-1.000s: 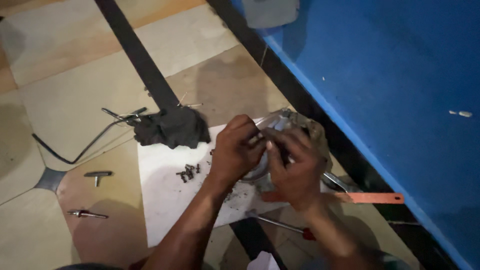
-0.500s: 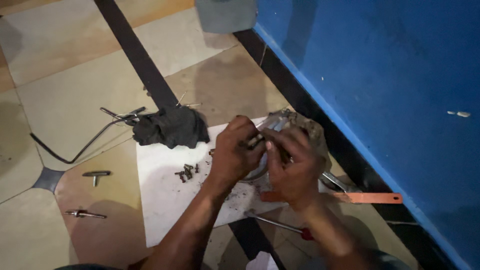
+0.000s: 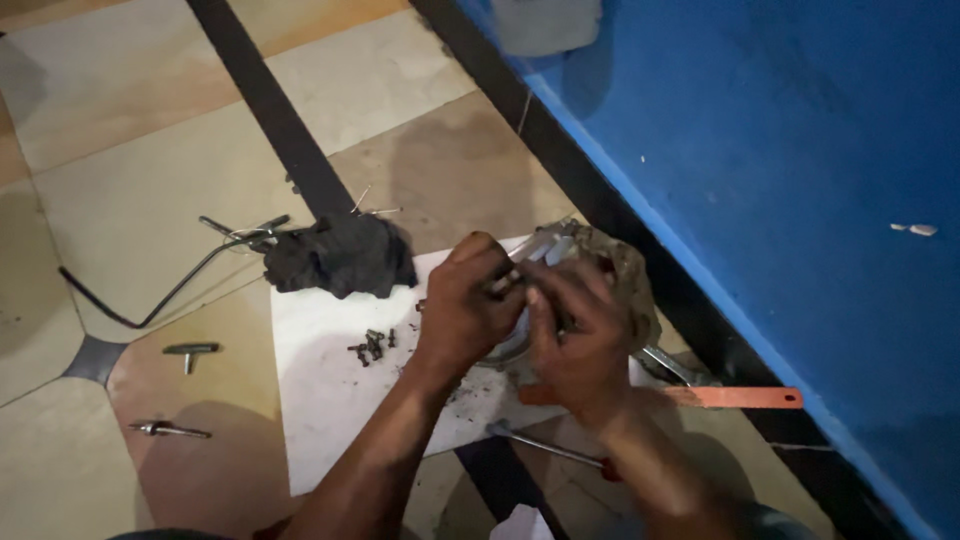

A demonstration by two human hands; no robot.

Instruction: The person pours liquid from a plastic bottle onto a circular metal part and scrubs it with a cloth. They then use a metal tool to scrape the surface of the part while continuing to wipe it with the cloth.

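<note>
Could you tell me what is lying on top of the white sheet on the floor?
On the white sheet: small dark screws, part of a black rag and a grimy metal part that both hands grip. What lies beneath the hands is covered.

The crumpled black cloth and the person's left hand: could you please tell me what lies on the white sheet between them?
In the head view, a small cluster of dark screws lies on the white sheet, between the crumpled black cloth and the left hand.
</note>
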